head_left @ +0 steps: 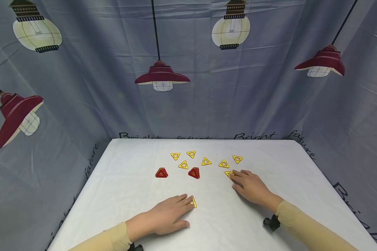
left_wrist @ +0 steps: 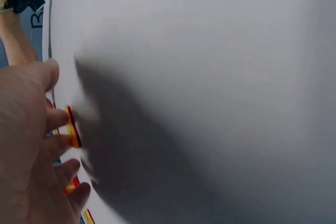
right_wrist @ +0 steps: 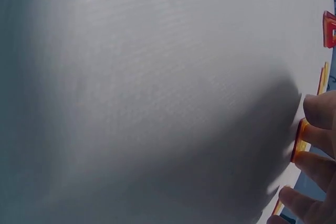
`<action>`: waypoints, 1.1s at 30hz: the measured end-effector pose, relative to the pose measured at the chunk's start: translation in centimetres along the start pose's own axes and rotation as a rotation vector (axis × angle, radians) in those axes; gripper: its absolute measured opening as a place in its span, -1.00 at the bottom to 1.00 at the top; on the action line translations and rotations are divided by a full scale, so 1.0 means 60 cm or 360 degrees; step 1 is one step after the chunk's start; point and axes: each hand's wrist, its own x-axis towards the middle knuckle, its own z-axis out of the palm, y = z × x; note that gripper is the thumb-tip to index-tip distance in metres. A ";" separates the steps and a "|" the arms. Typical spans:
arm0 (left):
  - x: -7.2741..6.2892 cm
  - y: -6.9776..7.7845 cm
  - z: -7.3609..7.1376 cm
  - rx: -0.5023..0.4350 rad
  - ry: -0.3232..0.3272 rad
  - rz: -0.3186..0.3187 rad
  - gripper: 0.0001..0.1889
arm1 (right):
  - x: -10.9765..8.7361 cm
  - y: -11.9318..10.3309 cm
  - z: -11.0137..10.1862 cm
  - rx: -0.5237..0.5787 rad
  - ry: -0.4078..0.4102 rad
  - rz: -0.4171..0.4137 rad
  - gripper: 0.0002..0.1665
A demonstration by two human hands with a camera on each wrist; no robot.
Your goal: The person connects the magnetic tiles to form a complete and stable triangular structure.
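Note:
My left hand [head_left: 169, 214], palm down with its fingers stretched out, touches a flat yellow triangular frame [head_left: 194, 202] at the near middle of the table. Fingers partly cover that piece; in the left wrist view the frame [left_wrist: 72, 127] shows edge-on under two fingertips. Farther out and to the right, my right hand [head_left: 251, 186] rests its fingertips on another yellow triangular frame [head_left: 229, 174], half hidden in the head view. The right wrist view has this frame [right_wrist: 299, 140] flat against the white cloth beneath the fingers, the thumb apart from it.
Two red triangular pieces, one on the left [head_left: 161, 173] and one near the middle [head_left: 194, 173], lie beyond my left hand. Several more yellow triangular frames [head_left: 206, 161] are scattered behind them on the white-covered table [head_left: 128, 195]. A grey printed curtain [head_left: 207, 111] surrounds the table.

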 end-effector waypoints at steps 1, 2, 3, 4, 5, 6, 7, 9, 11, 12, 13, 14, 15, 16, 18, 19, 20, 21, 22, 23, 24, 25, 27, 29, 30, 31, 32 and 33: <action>-0.006 -0.001 0.000 0.0000 0.0000 0.0009 -0.36 | 0.000 0.001 0.000 -0.0001 0.0001 0.0003 -0.45; -0.011 -0.002 0.000 -0.0002 -0.0001 0.0017 -0.37 | 0.000 0.001 0.001 -0.0003 0.0001 0.0006 -0.44; -0.016 -0.002 0.000 0.0004 0.0004 0.0029 -0.37 | 0.001 0.002 0.001 -0.0001 0.0002 0.0007 -0.44; -0.020 -0.001 0.001 0.0000 0.0008 0.0034 -0.38 | 0.000 0.002 0.001 0.0000 0.0003 0.0010 -0.43; -0.023 0.000 0.002 0.0002 0.0014 0.0040 -0.38 | -0.001 0.004 0.002 -0.0001 0.0005 0.0011 -0.43; -0.025 0.001 0.002 -0.0006 0.0019 0.0046 -0.38 | -0.001 0.005 0.003 -0.0001 0.0008 0.0008 -0.43; -0.026 0.003 0.003 -0.0008 0.0030 0.0055 -0.38 | -0.002 0.006 0.003 0.0001 0.0012 0.0008 -0.42; -0.025 0.005 0.004 -0.0001 0.0063 0.0079 -0.39 | -0.002 0.007 0.003 0.0001 0.0017 0.0000 -0.42; -0.019 0.006 0.005 0.0004 0.0099 0.0102 -0.40 | -0.001 0.007 0.002 0.0001 0.0026 -0.0013 -0.42; -0.015 0.006 0.006 0.0005 0.0116 0.0115 -0.41 | -0.001 0.007 0.001 0.0003 0.0029 -0.0017 -0.42; -0.012 0.006 0.007 0.0003 0.0129 0.0124 -0.41 | -0.001 0.007 0.001 0.0009 0.0027 -0.0016 -0.42; -0.008 0.006 0.007 -0.0001 0.0144 0.0136 -0.42 | -0.001 0.006 0.001 0.0011 0.0027 -0.0021 -0.41; -0.004 0.006 0.008 -0.0011 0.0157 0.0145 -0.43 | 0.000 0.005 0.001 0.0016 0.0027 -0.0026 -0.41; -0.001 0.006 0.008 -0.0025 0.0171 0.0152 -0.45 | 0.000 0.004 0.000 0.0015 0.0028 -0.0036 -0.41; 0.005 0.005 0.008 -0.0070 0.0191 0.0146 -0.49 | 0.000 0.003 0.000 0.0017 0.0023 -0.0035 -0.41; 0.008 0.004 0.008 -0.0115 0.0198 0.0126 -0.51 | 0.000 0.002 0.000 0.0018 0.0021 -0.0033 -0.41; 0.012 0.003 0.007 -0.0159 0.0209 0.0096 -0.53 | 0.000 0.002 -0.001 0.0018 0.0022 -0.0033 -0.41; 0.015 0.002 0.008 -0.0205 0.0222 0.0050 -0.54 | 0.000 0.002 -0.001 0.0017 0.0024 -0.0032 -0.42; 0.019 0.001 0.008 -0.0247 0.0238 -0.0008 -0.55 | 0.000 0.002 -0.001 0.0015 0.0029 -0.0032 -0.42; 0.023 0.000 0.008 -0.0288 0.0256 -0.0075 -0.54 | 0.000 0.002 0.000 0.0015 0.0034 -0.0028 -0.42; 0.028 -0.001 0.008 -0.0336 0.0278 -0.0150 -0.53 | 0.000 0.002 0.000 0.0017 0.0040 -0.0024 -0.43; 0.033 -0.002 0.009 -0.0376 0.0302 -0.0223 -0.51 | 0.000 0.002 0.000 0.0020 0.0047 -0.0022 -0.43; 0.042 -0.003 0.010 -0.0446 0.0352 -0.0345 -0.46 | 0.002 0.003 0.001 0.0022 0.0061 -0.0016 -0.44; 0.050 -0.004 0.013 -0.0514 0.0386 -0.0422 -0.45 | 0.002 0.003 0.001 0.0031 0.0070 -0.0014 -0.45; 0.052 -0.005 0.015 -0.0541 0.0398 -0.0445 -0.45 | 0.003 0.003 0.002 0.0039 0.0068 -0.0011 -0.45; 0.054 -0.006 0.018 -0.0561 0.0406 -0.0456 -0.45 | 0.004 0.002 0.002 0.0047 0.0067 -0.0011 -0.45; 0.055 -0.007 0.020 -0.0579 0.0414 -0.0461 -0.46 | 0.004 0.002 0.003 0.0054 0.0067 -0.0014 -0.45; 0.056 -0.009 0.023 -0.0584 0.0418 -0.0463 -0.48 | 0.004 0.001 0.002 0.0061 0.0070 -0.0021 -0.45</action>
